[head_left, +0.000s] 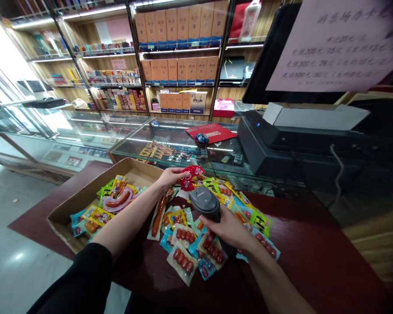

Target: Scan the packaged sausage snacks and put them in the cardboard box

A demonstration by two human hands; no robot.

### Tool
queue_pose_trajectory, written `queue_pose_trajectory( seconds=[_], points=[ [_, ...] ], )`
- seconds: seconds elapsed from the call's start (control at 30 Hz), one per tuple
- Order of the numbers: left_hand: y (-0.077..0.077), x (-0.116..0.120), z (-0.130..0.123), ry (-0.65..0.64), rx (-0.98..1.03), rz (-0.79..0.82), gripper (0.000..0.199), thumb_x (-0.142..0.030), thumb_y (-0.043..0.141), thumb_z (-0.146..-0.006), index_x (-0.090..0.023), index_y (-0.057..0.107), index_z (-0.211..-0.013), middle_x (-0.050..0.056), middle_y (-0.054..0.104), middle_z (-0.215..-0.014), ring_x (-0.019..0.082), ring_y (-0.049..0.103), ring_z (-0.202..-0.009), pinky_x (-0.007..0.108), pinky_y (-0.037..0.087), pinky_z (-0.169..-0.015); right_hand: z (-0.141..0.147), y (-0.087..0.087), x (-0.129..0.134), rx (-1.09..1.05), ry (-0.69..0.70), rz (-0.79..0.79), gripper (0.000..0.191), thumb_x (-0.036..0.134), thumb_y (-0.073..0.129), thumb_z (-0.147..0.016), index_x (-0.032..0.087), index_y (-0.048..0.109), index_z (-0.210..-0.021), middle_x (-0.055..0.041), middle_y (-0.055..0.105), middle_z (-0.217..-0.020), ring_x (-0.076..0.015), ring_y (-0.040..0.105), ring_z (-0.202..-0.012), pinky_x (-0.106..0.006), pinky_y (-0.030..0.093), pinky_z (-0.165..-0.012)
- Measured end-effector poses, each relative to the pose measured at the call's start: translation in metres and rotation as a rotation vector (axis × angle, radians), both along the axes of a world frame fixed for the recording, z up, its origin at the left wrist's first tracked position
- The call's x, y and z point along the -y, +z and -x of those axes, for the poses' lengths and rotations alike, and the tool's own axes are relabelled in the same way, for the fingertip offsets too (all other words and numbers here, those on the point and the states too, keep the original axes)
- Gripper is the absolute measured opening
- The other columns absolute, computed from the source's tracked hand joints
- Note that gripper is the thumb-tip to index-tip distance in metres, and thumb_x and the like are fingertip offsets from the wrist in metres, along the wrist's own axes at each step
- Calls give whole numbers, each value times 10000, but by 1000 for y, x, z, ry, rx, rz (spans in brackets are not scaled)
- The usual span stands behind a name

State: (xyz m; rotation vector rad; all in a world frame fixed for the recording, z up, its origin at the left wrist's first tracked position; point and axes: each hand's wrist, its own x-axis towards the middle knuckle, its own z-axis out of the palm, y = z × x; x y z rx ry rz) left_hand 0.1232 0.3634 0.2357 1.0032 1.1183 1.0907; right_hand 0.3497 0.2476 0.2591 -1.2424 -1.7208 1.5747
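My left hand (174, 176) pinches a red packet (192, 175) with white print, held over the far side of a heap of snacks. Closed around the handle of a dark grey barcode scanner (204, 201) is my right hand (227, 226); the scanner's head points toward the red packet, a little apart from it. Below and around both hands lie clear-packed small sausages (184, 234), along with yellow, green and blue packets. One long sausage in a clear sleeve (160, 213) rests left of the scanner.
A cardboard box (81, 194) with several sausage packets stands at the left on the dark red table (301, 261). Behind is a glass counter (134, 146) bearing a red mat (220, 133) and a mouse (202, 138). A black checkout terminal (281, 144) stands at the right.
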Motion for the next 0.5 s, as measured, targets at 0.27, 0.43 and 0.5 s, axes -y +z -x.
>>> queue_pose_trajectory(
  seconds=[0.27, 0.43, 0.5],
  points=[
    [28, 8, 40, 115, -68, -87, 556, -387, 880, -520, -134, 744, -995, 67, 733, -801, 136, 645, -633, 259, 516, -629, 3, 5, 5, 15, 6, -41, 266, 420, 666, -767, 206, 517, -822, 61, 546, -533, -127, 547, -450, -250, 454, -462],
    [57, 41, 113, 290, -174, -161, 579, -406, 872, -527, -133, 739, -1021, 81, 734, -844, 149, 655, -687, 265, 510, -665, 10, 13, 9, 91, -7, -154, 288, 411, 680, -732, 188, 582, -885, 16, 627, -605, -155, 593, -523, -276, 497, -532],
    [67, 59, 142, 361, -178, -176, 597, -403, 873, -527, -127, 733, -1038, 92, 733, -845, 150, 653, -680, 268, 509, -662, 13, 16, 13, 124, 18, -152, 288, 427, 671, -739, 183, 580, -862, 11, 628, -584, -160, 599, -517, -275, 495, -522]
  ],
)
